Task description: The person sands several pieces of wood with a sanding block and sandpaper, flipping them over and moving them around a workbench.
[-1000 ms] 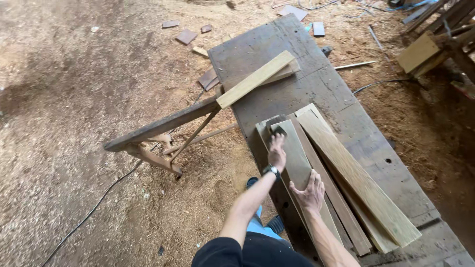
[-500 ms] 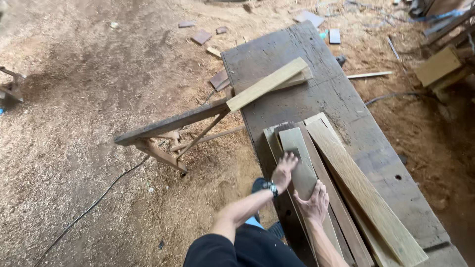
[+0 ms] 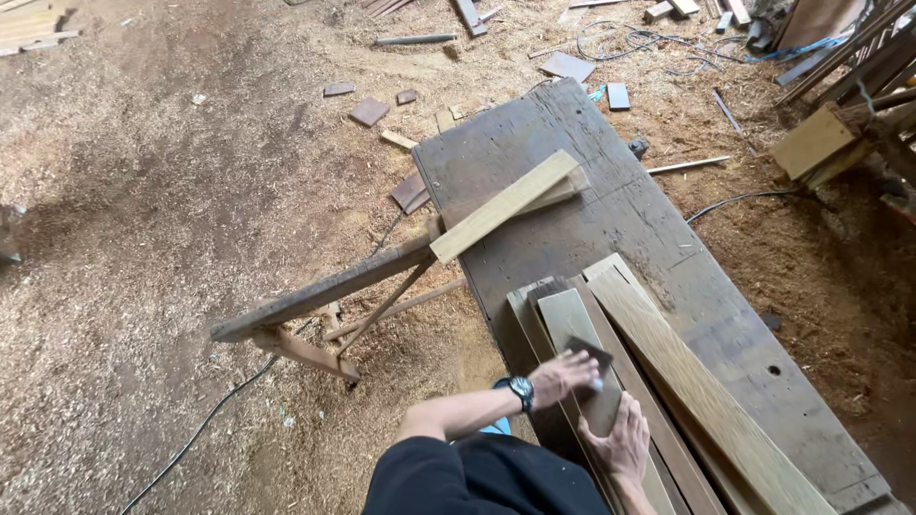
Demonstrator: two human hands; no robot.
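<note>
My left hand (image 3: 563, 375) presses a dark sanding block (image 3: 587, 356) on the pale plank (image 3: 572, 329) atop the workbench (image 3: 611, 205), my right hand (image 3: 620, 443) flat beside, so uneven pressure could skid the plank sideways.

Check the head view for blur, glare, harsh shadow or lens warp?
Head view: even, soft daylight with no glare; only faint shadows beside the workbench. Left hand is slightly motion-blurred on the board; right hand is sharper. Mild wide-angle stretch toward the edges.
</note>
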